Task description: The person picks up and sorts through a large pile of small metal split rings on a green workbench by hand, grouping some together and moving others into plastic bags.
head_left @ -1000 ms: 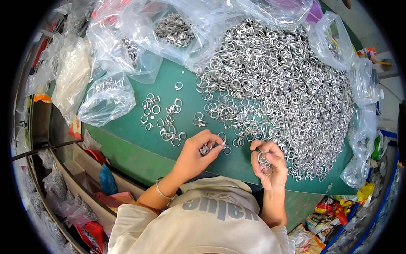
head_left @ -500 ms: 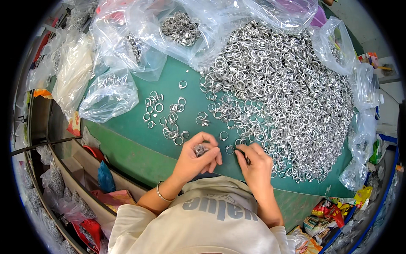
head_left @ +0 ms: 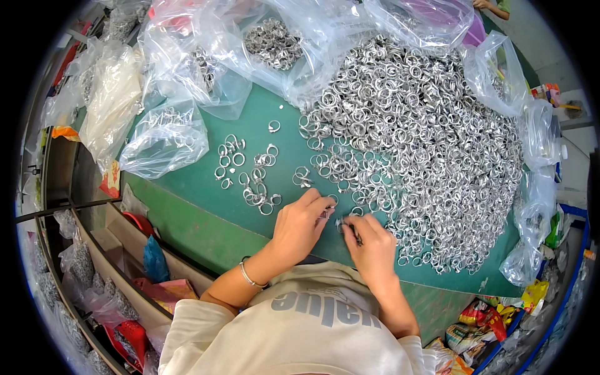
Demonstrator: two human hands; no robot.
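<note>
My left hand (head_left: pixel 301 226) is closed with its palm turned down near the table's front edge. Silver rings show at its fingertips, beside a ring (head_left: pixel 332 199) at the tabletop; the rest of its grip is hidden. My right hand (head_left: pixel 373 245) sits just to the right, closed, with a silver ring (head_left: pixel 340 222) at the tips of its thumb and finger. Darker ring pieces (head_left: pixel 357 237) show under its curled fingers. A large heap of silver rings (head_left: pixel 431 144) spreads across the right of the green table (head_left: pixel 187 199). Small groups of rings (head_left: pixel 258 182) lie farther left.
Clear plastic bags (head_left: pixel 164 140) line the table's left and far sides, some with rings inside. More bags (head_left: pixel 539 169) hang along the right edge. Drawers (head_left: pixel 119 240) stand at the left. Colourful packets (head_left: pixel 481 325) lie low right. Another person's hand (head_left: pixel 482 4) shows at the far right.
My left hand has turned palm down and moved right, its fingers now at the tabletop ring. My right hand has shifted slightly left, onto a ring. Another person's arm has come farther into view.
</note>
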